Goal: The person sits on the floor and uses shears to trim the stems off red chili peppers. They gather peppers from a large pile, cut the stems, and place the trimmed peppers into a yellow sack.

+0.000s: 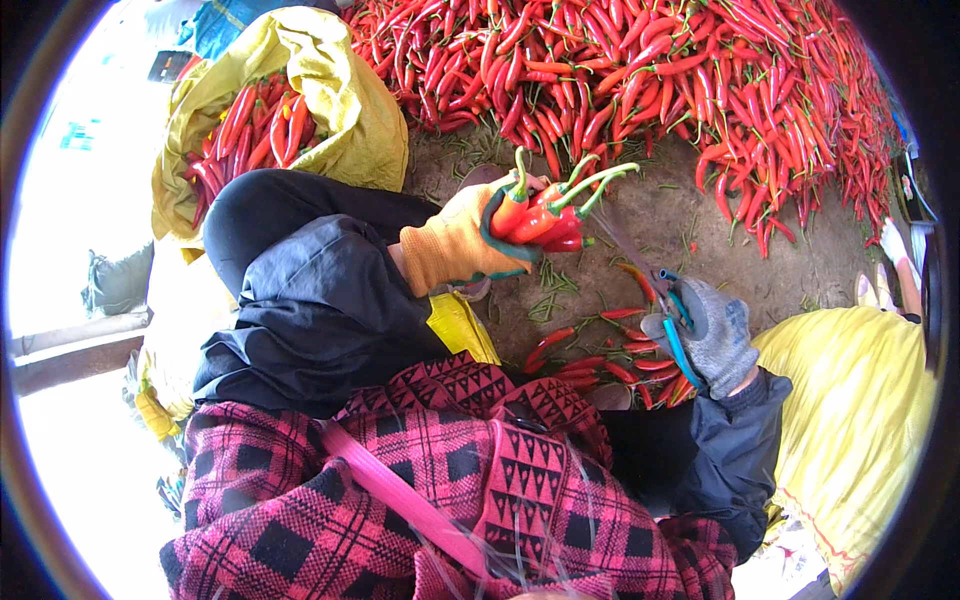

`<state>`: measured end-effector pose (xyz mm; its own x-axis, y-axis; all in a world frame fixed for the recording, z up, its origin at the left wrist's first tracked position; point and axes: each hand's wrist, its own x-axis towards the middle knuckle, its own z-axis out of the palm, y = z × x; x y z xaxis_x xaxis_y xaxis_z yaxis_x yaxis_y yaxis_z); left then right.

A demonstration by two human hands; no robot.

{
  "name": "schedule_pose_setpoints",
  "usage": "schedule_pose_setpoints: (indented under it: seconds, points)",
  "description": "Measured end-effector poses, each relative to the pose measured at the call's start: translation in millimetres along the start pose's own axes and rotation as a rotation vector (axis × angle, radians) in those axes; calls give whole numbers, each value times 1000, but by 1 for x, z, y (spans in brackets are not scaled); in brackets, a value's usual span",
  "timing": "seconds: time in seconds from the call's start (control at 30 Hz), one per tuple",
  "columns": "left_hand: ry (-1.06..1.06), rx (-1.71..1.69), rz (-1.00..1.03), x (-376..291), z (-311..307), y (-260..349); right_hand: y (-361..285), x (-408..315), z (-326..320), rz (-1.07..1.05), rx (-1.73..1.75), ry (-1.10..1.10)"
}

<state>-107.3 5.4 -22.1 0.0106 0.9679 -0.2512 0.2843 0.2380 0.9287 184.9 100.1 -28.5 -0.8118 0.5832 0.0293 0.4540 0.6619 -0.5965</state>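
Observation:
My left hand [469, 229], in an orange glove with a green palm, grips a bunch of red chili peppers [541, 217]. Their green stems stick out up and to the right. In my right hand [716, 330], under a grey glove, is a pair of scissors [679, 349] with teal handles. The handles are spread apart, and the blurred blades point up-left towards the bunch without plainly touching it. On the ground below, between the hands and my lap, lie loose red chili peppers [649, 365]. Cut green stems [551, 283] are scattered beneath the held bunch.
A large heap of red chili peppers [600, 67] spreads across the far side. At left stands an open yellow woven sack [367, 112] holding peppers; another yellow sack [847, 405] is at right. A person's white-gloved hand [892, 241] shows at the right rim.

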Motion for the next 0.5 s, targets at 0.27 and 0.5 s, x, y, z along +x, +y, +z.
schedule_pose_setpoints:
  seconds: [0.27, 0.5]
  points:
    - [-39, -57, 66, 1, -2, -7, 2, 0, 2, 53, 23, -104]
    - [-95, -115, 29, -2, 0, -4, -5, 1, -2, 169, 19, -155]
